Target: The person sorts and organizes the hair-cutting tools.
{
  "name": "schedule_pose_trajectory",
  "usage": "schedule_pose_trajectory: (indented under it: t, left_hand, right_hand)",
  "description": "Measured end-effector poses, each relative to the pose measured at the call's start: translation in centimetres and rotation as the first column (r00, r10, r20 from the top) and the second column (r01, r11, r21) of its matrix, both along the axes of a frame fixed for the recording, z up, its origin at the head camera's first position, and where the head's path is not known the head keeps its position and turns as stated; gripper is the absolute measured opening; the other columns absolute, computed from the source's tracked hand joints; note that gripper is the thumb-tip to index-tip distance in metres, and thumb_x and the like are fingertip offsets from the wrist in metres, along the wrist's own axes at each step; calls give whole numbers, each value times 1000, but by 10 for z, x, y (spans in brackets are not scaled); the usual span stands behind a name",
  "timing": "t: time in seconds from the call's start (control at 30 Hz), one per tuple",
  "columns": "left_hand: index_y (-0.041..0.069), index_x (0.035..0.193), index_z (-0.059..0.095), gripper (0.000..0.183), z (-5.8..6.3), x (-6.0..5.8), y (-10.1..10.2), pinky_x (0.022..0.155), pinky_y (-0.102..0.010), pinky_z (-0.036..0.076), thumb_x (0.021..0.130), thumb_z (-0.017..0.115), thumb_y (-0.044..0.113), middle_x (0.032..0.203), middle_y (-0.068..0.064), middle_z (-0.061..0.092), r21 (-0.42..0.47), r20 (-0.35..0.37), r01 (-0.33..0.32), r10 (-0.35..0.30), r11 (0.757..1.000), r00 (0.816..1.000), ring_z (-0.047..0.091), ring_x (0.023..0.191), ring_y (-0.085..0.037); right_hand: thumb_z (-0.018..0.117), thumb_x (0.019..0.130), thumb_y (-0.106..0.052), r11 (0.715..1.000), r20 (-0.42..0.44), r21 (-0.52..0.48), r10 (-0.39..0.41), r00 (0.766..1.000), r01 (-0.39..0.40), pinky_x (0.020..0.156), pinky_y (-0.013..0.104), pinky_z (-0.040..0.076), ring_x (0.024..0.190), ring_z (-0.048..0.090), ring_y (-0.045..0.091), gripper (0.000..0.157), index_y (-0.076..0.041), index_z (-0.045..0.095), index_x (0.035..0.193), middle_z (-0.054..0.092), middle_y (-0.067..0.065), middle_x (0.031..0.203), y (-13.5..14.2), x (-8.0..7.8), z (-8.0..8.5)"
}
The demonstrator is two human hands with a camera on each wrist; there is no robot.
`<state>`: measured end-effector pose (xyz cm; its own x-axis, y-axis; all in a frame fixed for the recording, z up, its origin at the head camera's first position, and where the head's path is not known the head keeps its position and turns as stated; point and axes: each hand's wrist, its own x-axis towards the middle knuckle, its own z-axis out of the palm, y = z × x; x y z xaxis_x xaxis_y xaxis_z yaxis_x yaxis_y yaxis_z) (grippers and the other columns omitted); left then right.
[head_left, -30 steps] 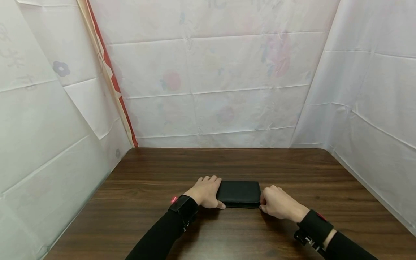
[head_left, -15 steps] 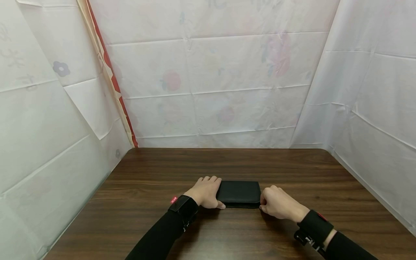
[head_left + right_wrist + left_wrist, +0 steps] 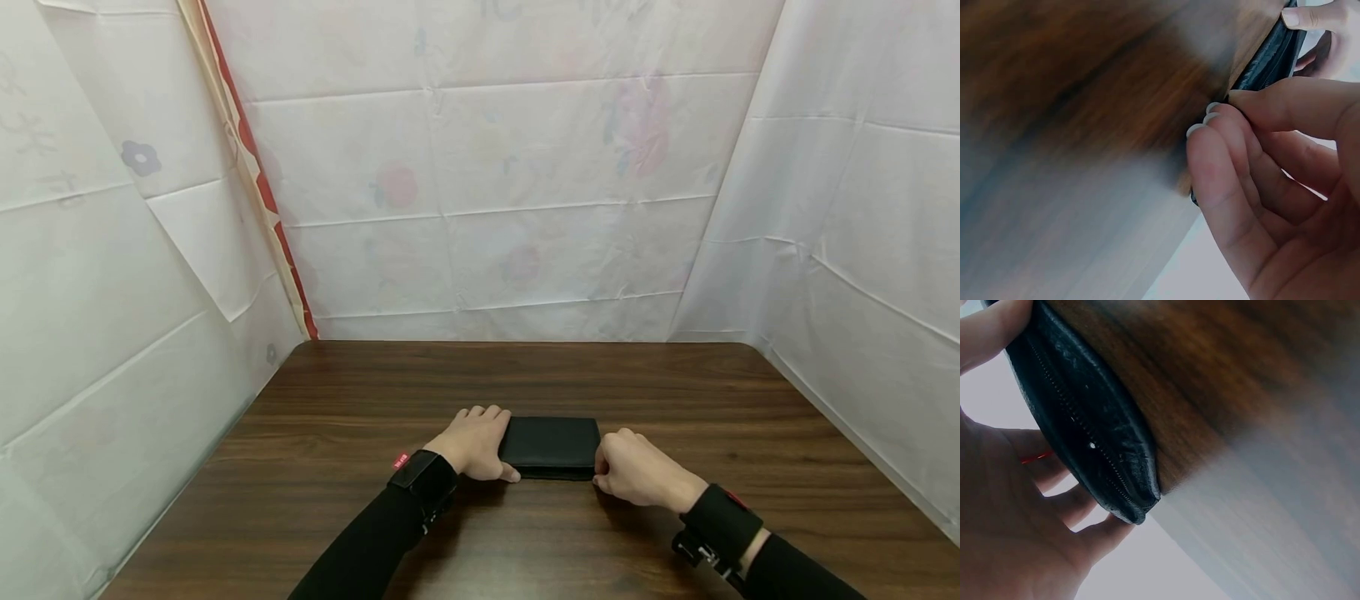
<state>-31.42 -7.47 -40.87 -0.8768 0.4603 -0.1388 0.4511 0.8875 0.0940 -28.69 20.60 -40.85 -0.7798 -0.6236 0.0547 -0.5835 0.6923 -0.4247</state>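
A black zippered wallet (image 3: 551, 446) lies flat on the wooden table, between the two hands. My left hand (image 3: 472, 444) grips its left end, the thumb at the front corner and the fingers along the side. In the left wrist view the zipper (image 3: 1082, 422) runs along that end, with its teeth showing. At the wallet's right end, my right hand (image 3: 642, 469) has its fingers curled and pinches the edge near the front corner. The right wrist view shows the thumb and fingertips together there; they hide whatever small part sits between them.
The brown wood-grain table (image 3: 360, 392) spreads out around the wallet. White patterned sheets (image 3: 480, 183) hang behind it and on both sides. A red-edged seam (image 3: 258, 175) runs down the sheet at the left back corner.
My right hand has shifted slightly left along the wallet's front right corner, still pinching. The left hand and the wallet stay in place.
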Motion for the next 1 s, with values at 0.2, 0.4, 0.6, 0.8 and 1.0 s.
schedule_pose_trajectory:
  t: [0.2, 0.4, 0.6, 0.8, 1.0]
  left_hand:
    - [9, 157, 37, 95, 0, 0, 0, 117, -51, 30, 86, 73, 61, 157, -9, 42, 2, 0, -3, 3, 1000, 1000, 40, 142, -31]
    - [9, 158, 36, 95, 1, 1, 0, 117, -50, 30, 87, 72, 61, 157, -9, 41, -1, 4, -2, 2, 1000, 1000, 39, 143, -31]
    - [9, 158, 36, 94, 1, 0, 0, 118, -51, 29, 87, 72, 61, 158, -9, 41, 4, 9, 0, 0, 1000, 1000, 39, 143, -32]
    - [9, 158, 36, 95, 1, 1, -1, 117, -51, 29, 87, 73, 60, 158, -9, 41, 9, 11, 0, 0, 1000, 1000, 39, 143, -32]
    - [8, 158, 36, 95, 1, 1, -2, 117, -52, 30, 87, 72, 60, 157, -10, 41, 12, 5, 8, -8, 1000, 1000, 39, 143, -32]
  right_hand:
    - [71, 90, -3, 1000, -23, 10, 4, 1000, -3, 51, 24, 41, 48, 47, 2, 19, -15, 73, 75, 56, -12, 62, -3, 1, -1]
    - [73, 89, -4, 1000, -36, 18, -12, 999, 12, 50, 24, 41, 47, 49, 3, 16, -14, 75, 76, 57, -13, 62, -4, 3, -2]
    - [73, 89, -4, 999, -25, 26, -32, 999, 33, 49, 25, 41, 47, 49, 4, 16, -14, 75, 76, 57, -13, 61, -5, 5, -1]
    - [73, 88, -3, 999, -20, 19, -44, 999, 45, 49, 25, 40, 47, 49, 5, 19, -15, 75, 74, 56, -13, 59, -6, 6, -1]
    - [73, 88, -3, 999, -16, 17, -50, 999, 50, 48, 25, 40, 46, 49, 6, 19, -15, 74, 73, 55, -12, 59, -7, 6, -2]
